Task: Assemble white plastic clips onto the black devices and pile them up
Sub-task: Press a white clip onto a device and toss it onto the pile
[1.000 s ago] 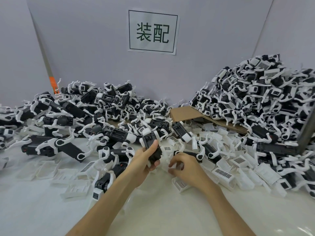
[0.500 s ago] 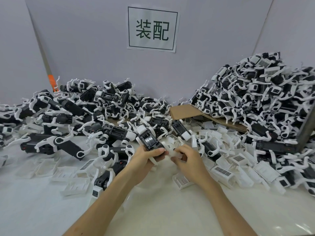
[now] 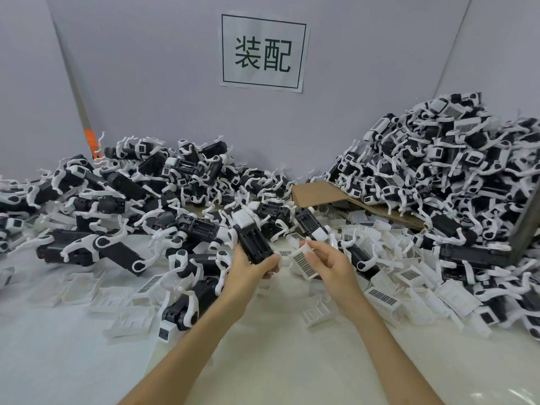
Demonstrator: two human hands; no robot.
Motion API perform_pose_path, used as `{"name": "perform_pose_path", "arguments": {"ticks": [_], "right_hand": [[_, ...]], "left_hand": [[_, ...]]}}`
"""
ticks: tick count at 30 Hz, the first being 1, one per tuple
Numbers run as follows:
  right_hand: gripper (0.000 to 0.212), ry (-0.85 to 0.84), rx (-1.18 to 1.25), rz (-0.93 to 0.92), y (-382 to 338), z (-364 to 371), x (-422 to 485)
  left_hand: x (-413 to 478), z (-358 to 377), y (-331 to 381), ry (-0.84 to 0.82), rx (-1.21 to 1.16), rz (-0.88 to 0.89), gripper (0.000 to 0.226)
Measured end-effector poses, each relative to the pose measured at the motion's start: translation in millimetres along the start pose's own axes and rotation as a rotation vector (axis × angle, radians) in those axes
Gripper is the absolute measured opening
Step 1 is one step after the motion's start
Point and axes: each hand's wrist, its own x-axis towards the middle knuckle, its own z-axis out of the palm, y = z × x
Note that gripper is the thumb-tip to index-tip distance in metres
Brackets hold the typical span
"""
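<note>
The left hand has its grip tight round a black device. The right hand pinches a white clip just beside it, over the white surface.

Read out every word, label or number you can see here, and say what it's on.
"装配": on the sign on the back wall.
Printed labels on the clip in the right hand and on loose clips: too small to read.
</note>
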Motion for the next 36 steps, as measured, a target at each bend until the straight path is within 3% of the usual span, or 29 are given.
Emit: {"name": "perform_pose_path", "arguments": {"ticks": [3,8,18,27,33,36], "right_hand": [[0.028,-0.05,0.158,0.008,-3,3,-1],[0.049,-0.061,0.165,0.046,-4,0,0],[0.035,0.01,0.266,0.017,-4,-2,2],[0.03,0.042,0.13,0.089,-2,6,-1],[0.039,0.065,0.163,0.111,-5,6,-1],[0.043,0.103,0.22,0.102,-6,5,-2]], "left_hand": [[-1,3,-1,-0.035,0.044,0.007,0.046],[-2,3,2,-0.079,-0.02,-0.022,0.04],[-1,0,-1,-0.169,0.08,-0.003,0.042],[-7,4,7,-0.189,-0.03,-0.033,0.032],[-16,9,8,-0.341,0.079,0.04,0.06],[-18,10,6,-0.389,0.149,0.075,0.059]]}}
